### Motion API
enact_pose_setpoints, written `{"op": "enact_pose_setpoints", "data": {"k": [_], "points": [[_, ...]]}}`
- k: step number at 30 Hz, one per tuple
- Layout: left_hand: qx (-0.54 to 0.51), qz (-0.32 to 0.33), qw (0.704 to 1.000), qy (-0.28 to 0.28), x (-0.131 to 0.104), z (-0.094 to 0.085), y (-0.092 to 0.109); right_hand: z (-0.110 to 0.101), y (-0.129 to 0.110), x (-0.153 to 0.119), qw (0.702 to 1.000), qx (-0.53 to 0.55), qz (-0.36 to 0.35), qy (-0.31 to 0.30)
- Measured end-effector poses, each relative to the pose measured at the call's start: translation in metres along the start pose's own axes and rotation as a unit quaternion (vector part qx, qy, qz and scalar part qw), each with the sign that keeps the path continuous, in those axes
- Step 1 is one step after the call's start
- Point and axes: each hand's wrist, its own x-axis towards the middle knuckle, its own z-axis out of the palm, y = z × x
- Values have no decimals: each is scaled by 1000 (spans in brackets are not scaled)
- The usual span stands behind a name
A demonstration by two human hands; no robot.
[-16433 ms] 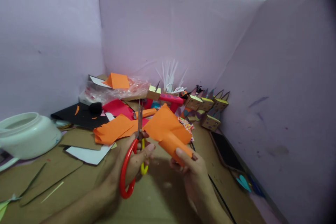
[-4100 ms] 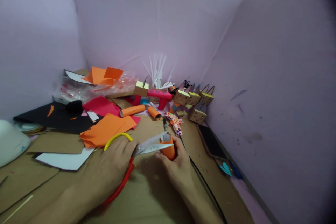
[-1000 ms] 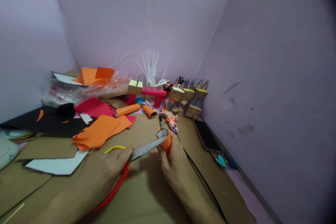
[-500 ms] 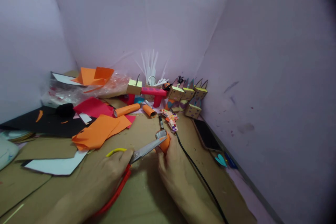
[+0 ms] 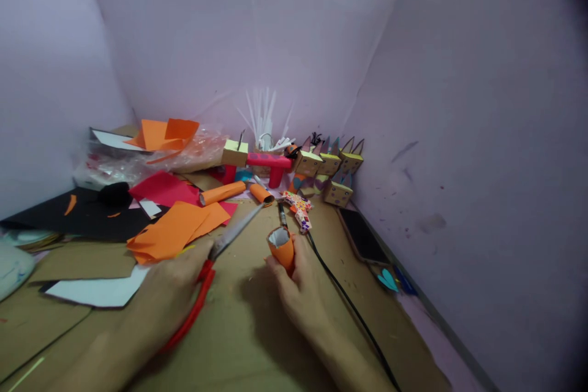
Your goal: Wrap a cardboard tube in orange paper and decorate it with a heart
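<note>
My left hand is wrapped round the handles of the scissors, which have a red and yellow grip. The blades look closed and point up and to the right, apart from the tube in my other hand. My right hand grips a short orange paper tube between thumb and fingers. The tube is tilted, its open end up, with a pale grey inside showing. Behind the hands two more orange tubes, a long one and a short one, lie on the cardboard.
Orange paper and black sheets lie left. Small box heads with ears stand at the back, near a red-legged figure. A glue gun trails a black cable; a phone lies right.
The scissors have moved left, away from the tube in my right hand. That tube has shifted slightly left and turned, so its open end shows more.
</note>
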Motion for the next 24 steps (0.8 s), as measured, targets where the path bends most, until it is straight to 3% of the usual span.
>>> {"op": "enact_pose_setpoints", "data": {"k": [4, 8, 13, 18, 24], "points": [[108, -85, 987, -84, 12, -9, -6, -2, -6, 4, 979, 171, 97, -48], [119, -99, 977, -148, 16, -10, -8, -2, -6, 6, 949, 275, 143, -56], [102, -129, 978, -127, 19, -7, -13, -5, 0, 7, 923, 354, 141, -62], [125, -166, 971, -119, 23, -7, -20, -14, -4, 11, 872, 456, 166, -65], [148, -190, 967, -83, 24, -12, -28, -25, -10, 19, 844, 504, 183, 8]]}}
